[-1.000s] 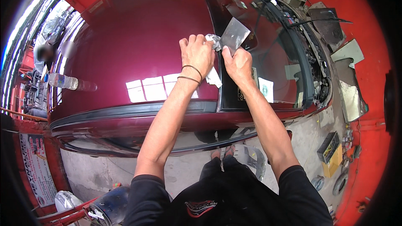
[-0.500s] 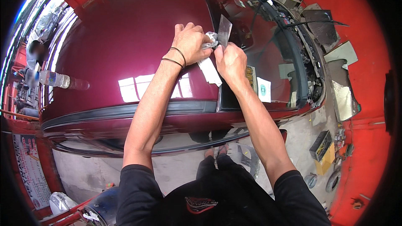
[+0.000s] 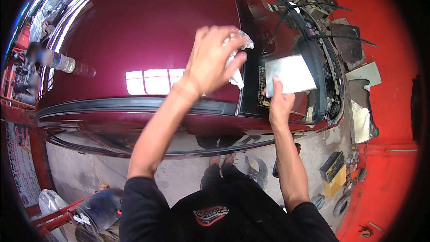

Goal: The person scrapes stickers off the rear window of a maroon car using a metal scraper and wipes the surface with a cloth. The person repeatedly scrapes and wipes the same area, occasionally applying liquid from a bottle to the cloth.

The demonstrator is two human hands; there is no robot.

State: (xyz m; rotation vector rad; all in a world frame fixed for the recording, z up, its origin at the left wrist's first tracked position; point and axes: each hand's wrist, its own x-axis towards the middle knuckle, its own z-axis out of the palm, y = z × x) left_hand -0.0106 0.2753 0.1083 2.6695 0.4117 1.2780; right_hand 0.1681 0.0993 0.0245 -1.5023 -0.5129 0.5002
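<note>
Over the edge where the dark red car roof (image 3: 165,40) meets the windshield, my left hand (image 3: 208,60) is raised with its fingers and thumb apart. Just beyond the fingertips lies a crumpled whitish wad (image 3: 247,41), either plastic or paper. A white strip (image 3: 236,78) hangs down along the roof edge below it, partly covered by the hand. My right hand (image 3: 281,103) grips a flat, square metal scraper (image 3: 293,75) by its near edge, thumb on top. The scraper is held broad face up over the windshield (image 3: 264,36).
A clear plastic bottle (image 3: 58,60) stands on the roof's left side. Wiper arms (image 3: 331,38) stick out from the windshield's far side. To the right are a red wall (image 3: 385,107), loose panels (image 3: 363,116) and a box (image 3: 332,168) on the floor. A dark drum (image 3: 101,210) sits lower left.
My right hand has moved right and turned the scraper from edge-on to flat. My left hand has opened and lifted off the crumpled wad, which stays at the roof edge.
</note>
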